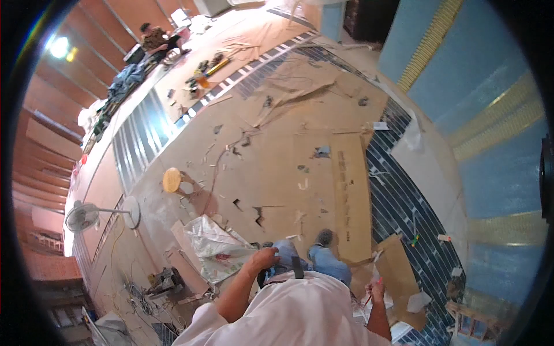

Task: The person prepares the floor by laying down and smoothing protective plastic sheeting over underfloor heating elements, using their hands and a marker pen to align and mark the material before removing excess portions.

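At lower centre, blue cloth trousers (332, 267) and a pale cloth shirt (288, 314) are showing matt creases. Right of centre, a long brown cardboard sheet (353, 199) is looking matt and smooth. At lower left, a wrinkled white plastic-looking sack (212, 242) is catching light; at upper left, ribbed silvery metal sheeting (138, 144) is gleaming.

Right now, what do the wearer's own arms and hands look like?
Left hand and right hand are bare, no gloves visible. Both forearms are uncovered; no watch or band shows. The pale shirt has a short, loose left sleeve.
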Demonstrator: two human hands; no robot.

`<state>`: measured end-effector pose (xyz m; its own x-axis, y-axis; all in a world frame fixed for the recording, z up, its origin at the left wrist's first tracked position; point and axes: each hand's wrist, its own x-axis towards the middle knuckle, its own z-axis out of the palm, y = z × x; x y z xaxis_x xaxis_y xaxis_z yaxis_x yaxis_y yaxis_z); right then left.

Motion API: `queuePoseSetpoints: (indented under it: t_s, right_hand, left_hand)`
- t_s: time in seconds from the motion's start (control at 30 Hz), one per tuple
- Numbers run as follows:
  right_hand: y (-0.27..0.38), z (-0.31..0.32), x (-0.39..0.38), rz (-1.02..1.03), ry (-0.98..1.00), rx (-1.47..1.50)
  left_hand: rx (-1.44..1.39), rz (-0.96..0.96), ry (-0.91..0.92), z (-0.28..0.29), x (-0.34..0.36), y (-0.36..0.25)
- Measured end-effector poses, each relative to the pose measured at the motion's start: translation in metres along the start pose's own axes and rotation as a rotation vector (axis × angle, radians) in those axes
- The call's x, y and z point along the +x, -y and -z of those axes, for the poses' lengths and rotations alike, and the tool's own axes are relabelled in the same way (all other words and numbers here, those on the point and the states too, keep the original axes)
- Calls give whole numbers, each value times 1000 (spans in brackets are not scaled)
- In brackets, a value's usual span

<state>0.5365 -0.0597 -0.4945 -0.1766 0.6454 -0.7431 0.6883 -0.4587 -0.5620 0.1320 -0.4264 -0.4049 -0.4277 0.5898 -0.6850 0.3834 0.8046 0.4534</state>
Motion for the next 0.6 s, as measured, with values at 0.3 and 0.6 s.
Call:
queuePoseSetpoints:
  t_s: [0.3, 0.6]
  right_hand:
    - [164, 51, 141, 104, 188, -150]
    - [305, 14, 176, 194, 198, -137]
  left_hand:
    - [-362, 102, -124, 52, 54, -91]
    - [-169, 138, -109, 133, 219, -116]
